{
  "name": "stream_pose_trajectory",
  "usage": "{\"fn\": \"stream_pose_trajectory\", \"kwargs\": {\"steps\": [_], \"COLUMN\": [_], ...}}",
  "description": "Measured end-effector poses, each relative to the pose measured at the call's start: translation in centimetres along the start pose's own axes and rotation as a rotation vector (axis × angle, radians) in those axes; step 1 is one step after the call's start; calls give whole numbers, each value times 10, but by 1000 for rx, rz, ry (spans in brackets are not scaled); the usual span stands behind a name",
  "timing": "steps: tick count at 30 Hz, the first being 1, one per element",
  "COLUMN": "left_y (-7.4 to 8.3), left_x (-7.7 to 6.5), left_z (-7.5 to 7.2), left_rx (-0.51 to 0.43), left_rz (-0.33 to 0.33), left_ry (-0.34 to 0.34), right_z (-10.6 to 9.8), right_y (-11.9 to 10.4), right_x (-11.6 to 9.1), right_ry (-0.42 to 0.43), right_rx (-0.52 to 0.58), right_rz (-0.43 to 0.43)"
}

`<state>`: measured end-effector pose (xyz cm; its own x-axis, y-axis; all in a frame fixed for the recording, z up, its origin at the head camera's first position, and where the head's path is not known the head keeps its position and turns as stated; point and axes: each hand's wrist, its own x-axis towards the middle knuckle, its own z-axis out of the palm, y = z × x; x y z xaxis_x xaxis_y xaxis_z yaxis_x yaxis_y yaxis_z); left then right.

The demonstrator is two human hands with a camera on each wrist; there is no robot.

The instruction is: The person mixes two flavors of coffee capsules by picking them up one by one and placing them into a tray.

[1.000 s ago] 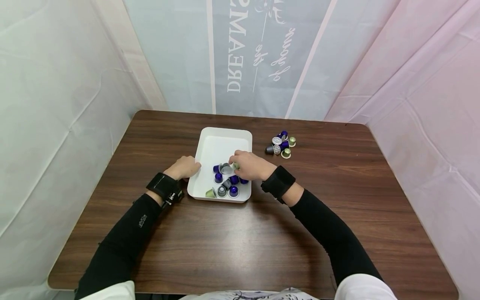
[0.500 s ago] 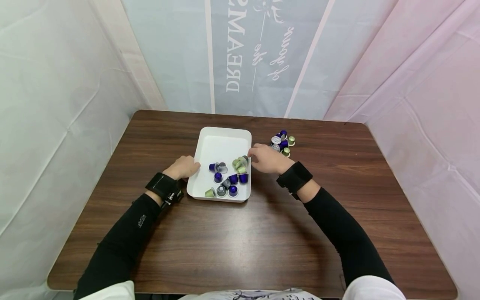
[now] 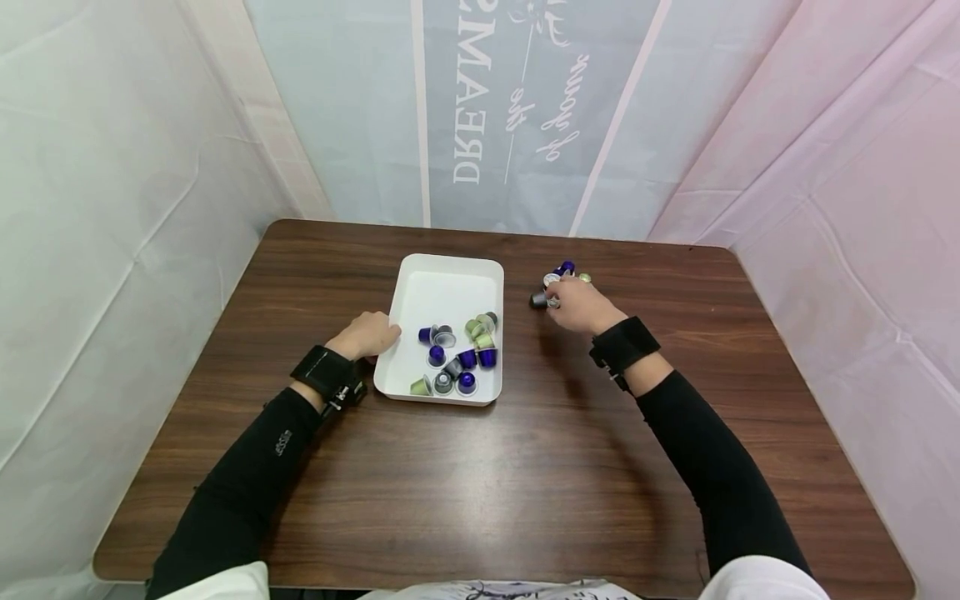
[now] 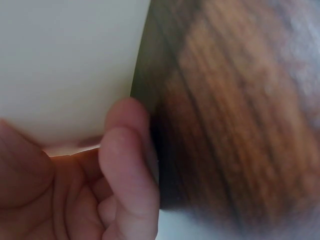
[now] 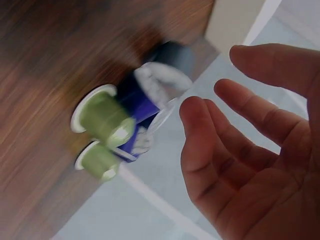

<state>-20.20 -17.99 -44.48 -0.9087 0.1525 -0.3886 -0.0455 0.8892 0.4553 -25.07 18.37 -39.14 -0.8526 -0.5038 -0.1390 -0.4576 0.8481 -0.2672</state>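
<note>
At its left side, the white tray [image 3: 442, 287] is gripped by my left hand [image 3: 365, 335]; in the left wrist view curled fingers [image 4: 127, 165] lie along the tray's edge [image 4: 65, 60]. Coffee capsules in blue, green and grey lie in the tray's nearer half, among them a blue capsule [image 3: 467, 382] and a light green one [image 3: 421, 386]. My right hand [image 3: 581, 306] hovers at a small pile of capsules right of the tray, partly covering it. Its fingers are spread, holding nothing, beside a green capsule [image 5: 102, 117] and a dark grey capsule [image 5: 172, 57].
The brown wooden table [image 3: 465, 492] carries the tray and the pile. A printed curtain [image 3: 517, 125] hangs behind its far edge, and pale sheets enclose both sides. The tray's wall [image 5: 232, 22] shows at the top of the right wrist view.
My right hand has left the tray, where green capsules now show that it had covered, and moved right to the pile. The left hand has stayed at the tray's side.
</note>
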Motion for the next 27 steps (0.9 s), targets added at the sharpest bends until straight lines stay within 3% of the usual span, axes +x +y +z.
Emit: {"fn": "stream_pose_trajectory", "kwargs": {"steps": [9,27], "left_y": [-1,2], "left_x": [0,-3], "left_z": [0,-1], "left_rx": [10,8], "left_rz": [9,11], "left_ry": [-2,-3], "right_z": [2,13], "right_y": [22,41], "right_x": [0,2], "right_ry": [41,-13], "right_rx": [-32,-25], "right_rz": [78,150]}}
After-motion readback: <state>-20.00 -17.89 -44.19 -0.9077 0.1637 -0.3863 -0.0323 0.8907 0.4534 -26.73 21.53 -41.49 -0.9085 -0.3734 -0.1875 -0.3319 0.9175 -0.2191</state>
